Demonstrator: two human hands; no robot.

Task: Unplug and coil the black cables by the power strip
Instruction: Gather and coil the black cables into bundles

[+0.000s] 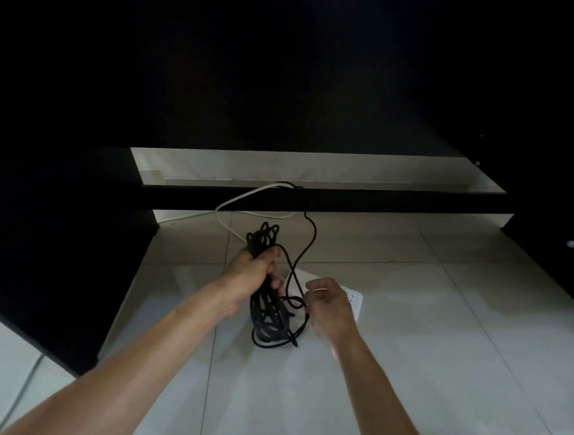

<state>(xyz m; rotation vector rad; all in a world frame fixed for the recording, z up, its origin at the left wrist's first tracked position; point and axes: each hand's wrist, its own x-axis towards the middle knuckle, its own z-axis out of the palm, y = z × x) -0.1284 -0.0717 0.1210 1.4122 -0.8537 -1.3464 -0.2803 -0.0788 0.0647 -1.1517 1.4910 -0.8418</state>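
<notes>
Black rubbery cable, thin and limp: a bundle of loops (pixel 266 284) hangs from the left hand (pixel 252 273), which is closed round its upper part, loops standing out above the fist and sagging below it toward the tiled floor (pixel 407 329). The right hand (pixel 327 301) has curled fingers pinching a free strand (pixel 305 249) of the same cable just beside the bundle. From there the strand runs up and away to the dark rail at the far edge of the floor, where its end is hidden; whether it remains plugged in, cannot tell.

White power strip (pixel 354 301) lies on the tiles directly under the hands, mostly covered by them. A white cord (pixel 242 200) loops from it toward the rail.

Handling, judged: light and soft, holds no shape. Loops will slip and tangle if the fist loosens. Best held at the bundle's middle, feeding slack with a light pinch. For any plug, grip the body, not the wire.
</notes>
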